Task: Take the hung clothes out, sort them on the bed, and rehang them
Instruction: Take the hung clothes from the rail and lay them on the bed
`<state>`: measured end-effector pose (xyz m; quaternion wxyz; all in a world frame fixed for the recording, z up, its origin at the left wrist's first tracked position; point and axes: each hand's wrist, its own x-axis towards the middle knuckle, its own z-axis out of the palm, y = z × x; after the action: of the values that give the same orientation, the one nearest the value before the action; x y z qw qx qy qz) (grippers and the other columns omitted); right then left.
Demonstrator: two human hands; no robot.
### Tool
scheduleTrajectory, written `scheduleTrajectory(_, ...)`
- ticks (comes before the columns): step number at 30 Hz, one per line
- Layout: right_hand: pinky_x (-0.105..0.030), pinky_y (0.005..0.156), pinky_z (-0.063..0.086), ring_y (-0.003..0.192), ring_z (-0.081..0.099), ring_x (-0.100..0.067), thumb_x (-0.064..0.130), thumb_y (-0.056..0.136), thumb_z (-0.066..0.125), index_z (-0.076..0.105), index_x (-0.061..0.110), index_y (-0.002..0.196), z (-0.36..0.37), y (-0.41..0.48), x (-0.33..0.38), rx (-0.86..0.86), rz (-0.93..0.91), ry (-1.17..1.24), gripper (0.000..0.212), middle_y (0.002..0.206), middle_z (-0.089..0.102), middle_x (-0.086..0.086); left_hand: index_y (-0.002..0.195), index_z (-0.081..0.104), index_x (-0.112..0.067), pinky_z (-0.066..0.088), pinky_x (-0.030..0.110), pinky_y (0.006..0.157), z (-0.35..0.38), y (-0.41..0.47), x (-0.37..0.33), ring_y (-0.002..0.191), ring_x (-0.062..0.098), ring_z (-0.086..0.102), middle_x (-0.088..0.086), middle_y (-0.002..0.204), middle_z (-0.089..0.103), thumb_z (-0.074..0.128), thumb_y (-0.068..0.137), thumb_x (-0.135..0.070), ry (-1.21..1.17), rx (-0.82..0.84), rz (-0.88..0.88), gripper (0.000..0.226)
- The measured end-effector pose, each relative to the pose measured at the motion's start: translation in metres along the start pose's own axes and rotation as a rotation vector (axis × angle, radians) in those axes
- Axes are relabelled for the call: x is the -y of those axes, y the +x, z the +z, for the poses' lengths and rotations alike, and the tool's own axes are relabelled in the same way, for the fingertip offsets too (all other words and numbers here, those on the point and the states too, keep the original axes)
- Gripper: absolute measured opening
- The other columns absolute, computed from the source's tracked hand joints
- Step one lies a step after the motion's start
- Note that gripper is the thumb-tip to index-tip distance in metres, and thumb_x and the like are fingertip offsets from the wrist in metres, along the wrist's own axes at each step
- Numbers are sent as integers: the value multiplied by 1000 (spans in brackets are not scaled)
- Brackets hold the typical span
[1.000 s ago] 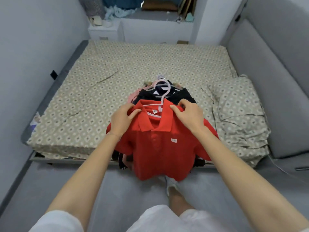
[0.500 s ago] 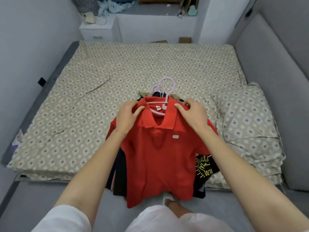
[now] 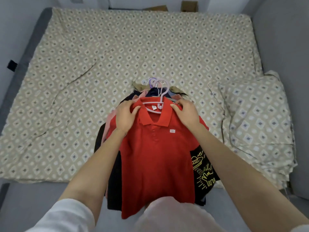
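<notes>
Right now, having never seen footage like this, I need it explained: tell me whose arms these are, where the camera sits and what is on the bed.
No machine: a person wears one camera on the head, looking forward and down at their own arms. The left hand and right hand each grip a shoulder of a red polo shirt on a pale lilac hanger. It tops a pile of other hung clothes, including a black shirt with yellow print, at the near edge of the bed. At the right lies folded bedding.
</notes>
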<state>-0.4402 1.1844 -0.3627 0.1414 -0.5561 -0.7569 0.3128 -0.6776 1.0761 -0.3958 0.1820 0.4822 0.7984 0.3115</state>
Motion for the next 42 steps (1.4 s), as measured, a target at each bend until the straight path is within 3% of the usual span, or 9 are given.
scheduleTrajectory(3,-41,80,51,91,62,-24,42,92,61,72,14,98,22,21,-12,21,49,-50,30,96,69,-6,109,71,-18,48,38,90,20,22,20,99,16,60,-3,104,70,63,91,-36,-38,54,-32,27)
scheduleTrajectory(6,-39,78,50,89,62,-24,39,93,61,71,14,99,39,39,-18,52,76,-89,28,95,69,-5,111,72,-23,49,36,92,35,39,39,105,12,63,-7,113,71,62,89,-39,-20,113,-64,28)
scheduleTrajectory(9,-37,76,50,89,63,-22,39,93,61,71,15,100,53,53,-21,44,74,-138,27,95,69,-3,102,73,-14,47,32,86,48,48,52,99,19,64,1,105,72,67,90,-29,-1,111,-96,20)
scheduleTrajectory(15,-46,94,45,115,54,-28,43,95,55,68,18,113,82,63,-36,94,113,-256,34,119,64,-4,110,72,-16,51,45,88,69,56,74,97,22,66,3,105,73,62,91,-29,-8,127,-126,25)
scheduleTrajectory(21,-44,109,29,133,38,-29,42,97,52,50,19,138,91,43,-29,137,105,-330,47,140,50,-7,123,62,-15,43,50,100,64,35,84,115,26,57,6,120,65,56,89,-16,-3,91,-103,35)
scheduleTrajectory(25,-47,116,22,140,29,-29,45,97,51,41,20,145,93,21,-16,184,65,-371,56,150,39,-7,141,50,-21,27,49,116,47,5,84,137,26,39,5,145,48,55,95,-23,116,127,-111,47)
scheduleTrajectory(28,-48,119,16,145,21,-28,48,96,51,34,23,150,89,8,-1,203,17,-396,61,156,31,-6,147,42,-23,16,52,119,29,-14,81,146,25,26,6,157,34,56,96,-27,182,163,-110,53)
scheduleTrajectory(34,-49,121,8,149,12,-29,52,95,51,25,28,153,72,-15,35,250,-111,-406,69,160,22,-7,152,34,-24,10,55,120,-20,-69,66,147,26,23,7,158,31,58,94,-28,300,70,-107,62)
scheduleTrajectory(42,-48,121,7,148,14,-29,54,93,50,25,27,154,85,-89,99,396,-492,-501,71,161,22,-6,152,37,-20,7,58,119,-70,-207,51,149,33,21,13,160,28,50,99,-41,368,-197,-381,58)
